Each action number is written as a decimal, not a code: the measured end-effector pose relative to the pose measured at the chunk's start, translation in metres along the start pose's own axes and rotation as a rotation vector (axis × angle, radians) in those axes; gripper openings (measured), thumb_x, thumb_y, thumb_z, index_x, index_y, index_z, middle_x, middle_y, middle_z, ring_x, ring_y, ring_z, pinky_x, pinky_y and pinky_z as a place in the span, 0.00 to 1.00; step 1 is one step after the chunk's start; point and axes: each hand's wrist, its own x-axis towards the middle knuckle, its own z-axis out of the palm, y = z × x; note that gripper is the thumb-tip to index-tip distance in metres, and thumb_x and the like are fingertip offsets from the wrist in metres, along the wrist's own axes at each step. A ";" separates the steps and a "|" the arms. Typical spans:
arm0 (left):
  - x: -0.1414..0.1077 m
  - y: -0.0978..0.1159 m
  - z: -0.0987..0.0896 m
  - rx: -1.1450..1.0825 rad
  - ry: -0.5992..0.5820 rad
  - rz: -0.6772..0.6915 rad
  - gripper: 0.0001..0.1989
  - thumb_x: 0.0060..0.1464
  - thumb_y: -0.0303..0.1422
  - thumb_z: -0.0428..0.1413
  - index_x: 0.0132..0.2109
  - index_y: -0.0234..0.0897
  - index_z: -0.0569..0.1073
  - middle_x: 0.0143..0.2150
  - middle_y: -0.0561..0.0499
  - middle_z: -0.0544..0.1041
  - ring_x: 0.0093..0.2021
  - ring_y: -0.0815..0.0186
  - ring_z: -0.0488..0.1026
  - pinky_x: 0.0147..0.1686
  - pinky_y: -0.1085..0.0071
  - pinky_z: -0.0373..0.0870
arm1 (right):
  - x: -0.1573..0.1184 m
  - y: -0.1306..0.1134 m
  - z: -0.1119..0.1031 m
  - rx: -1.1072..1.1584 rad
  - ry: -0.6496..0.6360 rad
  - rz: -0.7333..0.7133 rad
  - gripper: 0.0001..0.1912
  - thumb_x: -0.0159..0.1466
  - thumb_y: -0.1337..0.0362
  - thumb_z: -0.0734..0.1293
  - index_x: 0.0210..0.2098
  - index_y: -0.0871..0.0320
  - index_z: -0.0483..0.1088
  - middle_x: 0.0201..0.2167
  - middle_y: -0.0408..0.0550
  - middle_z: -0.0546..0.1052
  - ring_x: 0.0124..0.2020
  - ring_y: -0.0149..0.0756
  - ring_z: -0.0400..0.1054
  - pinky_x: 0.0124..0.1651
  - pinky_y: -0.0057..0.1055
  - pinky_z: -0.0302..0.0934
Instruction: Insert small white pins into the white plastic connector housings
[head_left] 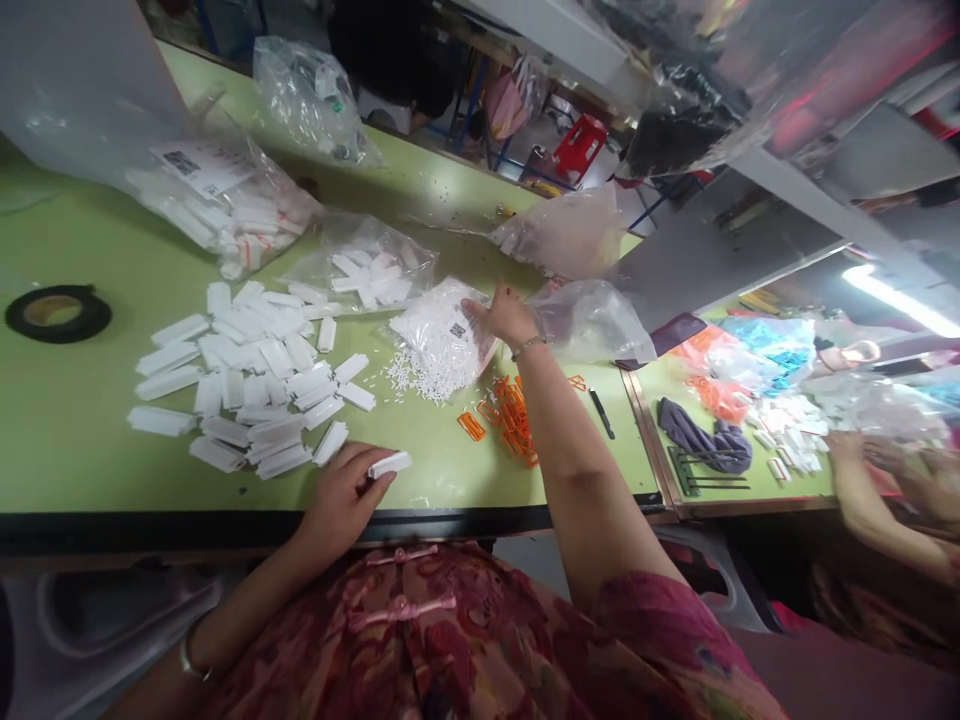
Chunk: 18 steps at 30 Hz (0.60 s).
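Observation:
My left hand [341, 500] lies at the table's near edge and grips a white plastic strip [390, 465] between fingers and thumb. Beside it is a loose pile of similar white strips [247, 380]. My right hand [508, 315] holds the corner of a clear plastic bag of small white parts [439, 340]. Some of those tiny pieces [409, 375] are spilled on the green table [90, 430] next to the bag. Below my right wrist lie orange plastic pieces [510, 420].
Clear bags of white strips [240, 210] [367, 265] lie behind the pile, with a black tape roll [58, 313] to the left. A black pen [601, 412] lies nearby. At the right, a co-worker's arm [862, 500] reaches over a neighbouring table [720, 480].

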 end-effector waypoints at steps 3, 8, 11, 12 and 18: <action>0.000 0.000 0.000 0.020 0.000 -0.009 0.12 0.64 0.41 0.58 0.47 0.42 0.84 0.42 0.47 0.84 0.34 0.63 0.77 0.33 0.70 0.76 | 0.019 -0.004 0.008 0.185 -0.110 0.033 0.30 0.66 0.46 0.77 0.55 0.64 0.76 0.54 0.67 0.82 0.54 0.53 0.77 0.57 0.42 0.68; 0.001 -0.001 0.000 0.049 0.006 -0.019 0.12 0.64 0.42 0.59 0.46 0.42 0.84 0.42 0.47 0.84 0.36 0.61 0.78 0.33 0.70 0.75 | 0.011 -0.010 0.006 0.382 -0.017 -0.052 0.13 0.68 0.56 0.74 0.35 0.59 0.72 0.33 0.44 0.76 0.36 0.34 0.67 0.41 0.31 0.60; 0.002 -0.001 -0.001 0.068 -0.005 -0.012 0.12 0.64 0.41 0.59 0.46 0.42 0.84 0.42 0.47 0.85 0.36 0.61 0.78 0.33 0.70 0.76 | -0.002 -0.016 -0.005 0.502 0.061 -0.189 0.12 0.66 0.60 0.74 0.31 0.57 0.69 0.29 0.40 0.70 0.34 0.32 0.63 0.40 0.31 0.57; 0.002 -0.002 -0.001 0.073 -0.005 -0.011 0.12 0.64 0.41 0.59 0.46 0.42 0.84 0.42 0.46 0.85 0.36 0.61 0.78 0.33 0.70 0.76 | -0.007 -0.018 -0.008 0.520 0.080 -0.226 0.12 0.66 0.61 0.74 0.31 0.57 0.69 0.29 0.39 0.70 0.34 0.32 0.62 0.40 0.31 0.57; 0.004 -0.005 -0.003 0.103 -0.050 0.019 0.13 0.66 0.42 0.58 0.46 0.41 0.84 0.42 0.47 0.84 0.38 0.60 0.80 0.35 0.69 0.78 | -0.040 -0.028 -0.019 0.671 0.105 -0.387 0.15 0.66 0.56 0.75 0.30 0.55 0.68 0.28 0.39 0.70 0.34 0.33 0.62 0.40 0.32 0.59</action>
